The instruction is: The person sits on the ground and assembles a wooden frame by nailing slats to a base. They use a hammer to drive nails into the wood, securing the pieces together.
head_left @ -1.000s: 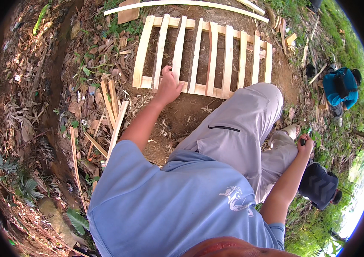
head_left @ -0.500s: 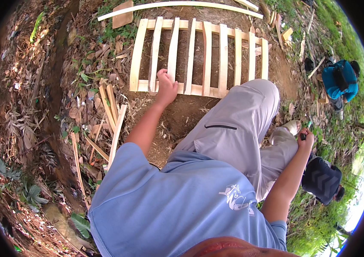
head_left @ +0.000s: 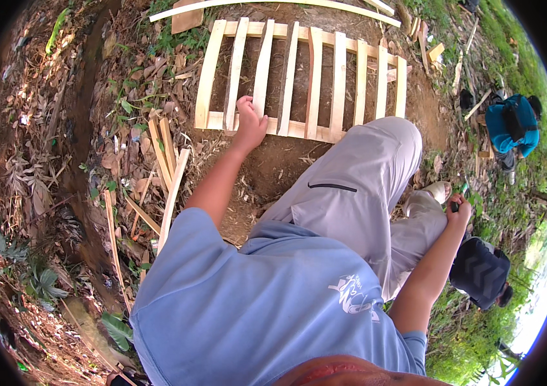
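Note:
A slatted wooden frame (head_left: 312, 83) lies on the soil ahead of me, with several pale upright slats across two long rails. At its near rail, my left hand (head_left: 251, 125) is closed around the wood by the lower end of the third slat from the left. Its fingertips curl over the far side. Out to the right beside my leg, my right hand (head_left: 458, 211) is closed on a black handle (head_left: 455, 206). A bit of green shows beyond that fist; the tool's kind cannot be made out.
Loose wooden strips (head_left: 169, 161) lie to the left among dry leaves. A long thin strip (head_left: 273, 4) crosses beyond the frame, over a brown board (head_left: 187, 18). Two people, one in teal (head_left: 512, 125) and one in black (head_left: 481, 272), are at the right.
The frame and my left hand appear slightly higher in the picture. Both hands keep their holds.

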### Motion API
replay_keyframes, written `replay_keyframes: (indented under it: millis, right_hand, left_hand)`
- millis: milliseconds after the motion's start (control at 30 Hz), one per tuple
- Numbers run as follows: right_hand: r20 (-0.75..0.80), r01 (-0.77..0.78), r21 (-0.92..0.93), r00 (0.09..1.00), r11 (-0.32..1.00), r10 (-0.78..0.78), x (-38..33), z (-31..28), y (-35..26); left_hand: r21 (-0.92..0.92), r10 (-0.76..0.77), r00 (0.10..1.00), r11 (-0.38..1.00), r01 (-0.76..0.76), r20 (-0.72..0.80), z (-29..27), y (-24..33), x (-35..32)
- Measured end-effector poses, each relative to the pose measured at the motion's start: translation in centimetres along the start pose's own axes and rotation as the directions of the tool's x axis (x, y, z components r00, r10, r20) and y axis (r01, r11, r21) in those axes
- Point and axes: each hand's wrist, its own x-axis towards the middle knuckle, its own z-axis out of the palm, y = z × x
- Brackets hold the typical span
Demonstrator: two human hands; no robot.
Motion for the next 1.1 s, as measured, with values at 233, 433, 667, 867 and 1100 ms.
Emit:
replay_keyframes:
  millis: [233, 433, 667, 867, 1100]
  right_hand:
    - [-0.018, -0.020, 0.005, 1.000, 1.000, 0.020, -0.4, 0.1, -0.1]
    - [-0.012, -0.017, -0.001, 1.000, 1.000, 0.017, -0.3, -0.4, -0.4]
    - [-0.013, -0.029, -0.008, 0.999, 1.000, 0.029, -0.5, 0.4, 0.2]
    - [0.009, -0.050, -0.006, 0.999, 0.999, 0.050, -0.2, -0.2, 0.0]
    - [0.016, -0.076, 0.023, 0.997, 0.997, 0.075, 0.9, -1.0, -0.8]
  left_hand:
    - [0.013, 0.016, 1.000, 1.000, -0.016, -0.021, -0.1, -0.2, 0.0]
    - [0.024, 0.044, 0.999, 0.999, -0.043, -0.026, -0.1, -0.1, 0.1]
    - [0.077, 0.075, 0.997, 0.994, -0.072, -0.033, -0.6, -0.1, -0.1]
    - [0.100, 0.173, 0.984, 0.981, -0.168, -0.040, -4.5, 2.5, 0.4]
    - [-0.398, -0.254, 0.818, 0.917, 0.033, -0.516, -10.1, -0.6, 3.9]
